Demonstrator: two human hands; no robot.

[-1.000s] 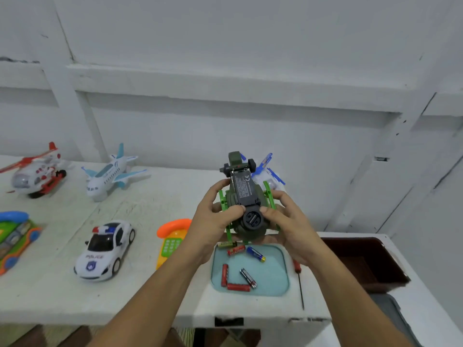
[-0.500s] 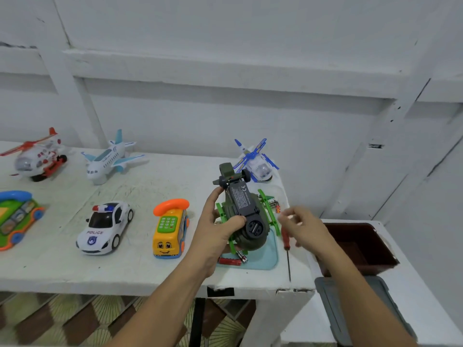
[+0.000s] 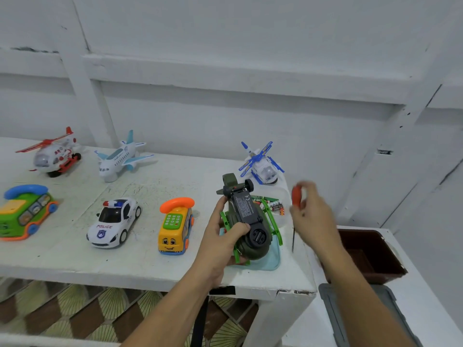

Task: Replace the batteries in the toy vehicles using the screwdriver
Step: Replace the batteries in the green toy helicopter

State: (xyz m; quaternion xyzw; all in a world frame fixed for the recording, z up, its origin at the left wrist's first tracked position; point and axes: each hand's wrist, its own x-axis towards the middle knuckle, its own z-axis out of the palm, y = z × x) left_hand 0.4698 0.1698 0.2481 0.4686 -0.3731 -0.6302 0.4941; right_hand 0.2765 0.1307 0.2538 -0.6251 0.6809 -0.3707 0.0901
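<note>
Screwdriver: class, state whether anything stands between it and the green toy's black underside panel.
Nothing visible does. The right hand holds the screwdriver beside the toy; the left hand grips the toy, leaving the panel bare.

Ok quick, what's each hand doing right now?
Left hand: grips the green toy helicopter, held belly up.
Right hand: holds the red-handled screwdriver; the picture is blurry there.

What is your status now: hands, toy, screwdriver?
Left hand grips green toy helicopter, underside up. Right hand holds screwdriver, tip down, apart from toy. Nothing between tool and toy.
</note>
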